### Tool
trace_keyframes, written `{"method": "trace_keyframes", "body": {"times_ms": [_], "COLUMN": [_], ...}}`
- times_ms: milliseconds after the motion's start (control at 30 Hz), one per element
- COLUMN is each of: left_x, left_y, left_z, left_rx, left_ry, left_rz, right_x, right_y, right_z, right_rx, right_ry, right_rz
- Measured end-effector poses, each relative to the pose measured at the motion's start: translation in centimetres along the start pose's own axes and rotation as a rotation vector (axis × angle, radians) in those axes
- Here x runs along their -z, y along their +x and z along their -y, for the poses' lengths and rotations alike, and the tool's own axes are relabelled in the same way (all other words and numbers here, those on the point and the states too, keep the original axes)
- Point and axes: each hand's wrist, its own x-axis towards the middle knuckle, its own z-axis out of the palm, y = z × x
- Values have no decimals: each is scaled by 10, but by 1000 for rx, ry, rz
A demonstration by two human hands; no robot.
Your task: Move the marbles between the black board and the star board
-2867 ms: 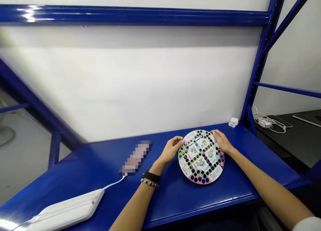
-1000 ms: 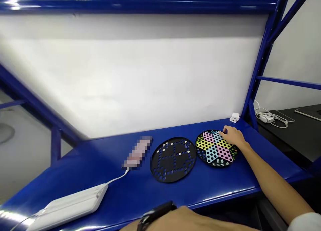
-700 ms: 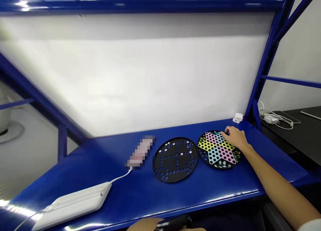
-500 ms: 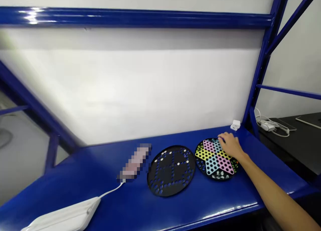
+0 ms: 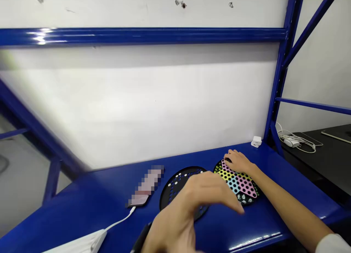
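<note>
Two round game boards lie side by side on the blue shelf (image 5: 290, 179). The right one is a black tray with a coloured star board (image 5: 241, 183) full of holes. My right hand (image 5: 239, 161) rests on its far edge, fingers curled down on it. The left one is a black perforated disc (image 5: 178, 185). My left hand (image 5: 192, 205) is raised close to the camera in front of that disc, fingers stretched out towards the star board, holding nothing. It hides the disc's near right part.
A blurred pink phone (image 5: 146, 185) lies left of the disc, with a white cable (image 5: 116, 222) running to a white device (image 5: 82, 244) at the bottom left. A white plug (image 5: 256, 141) sits at the shelf's back right. Cables (image 5: 294, 141) lie on a black table to the right.
The one round board has been split into a black disc and a star board lying apart. My left hand dropped out of view, then rose in front of the disc. My right hand shifted left along the star board's far edge.
</note>
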Motion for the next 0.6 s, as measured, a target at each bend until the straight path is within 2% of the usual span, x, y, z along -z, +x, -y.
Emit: {"method": "trace_keyframes", "body": {"times_ms": [100,233,333,400,467,600], "left_x": [5,9,10,10,9,5], "left_y": [28,44,38,32,28,26], "left_z": [11,69,116,137,146,143], "left_rx": [-101,107,243,279,304,339], "left_ry": [-78,6,64,79,101,148], "left_rz": [-87,-205,-216,-226,-237,-222], "right_x": [-6,-10,-8,-8,-7,-7], "right_y": [2,6,7,8,9,11], "right_z": [-7,-15,-19,-22,-24,-28], "right_rx": [35,56,57,58,62,68], "right_ry": [-11,-20,-10,-1,-9,-55], "right_rz": [-35,-43,-17,-3,-2,-1]}}
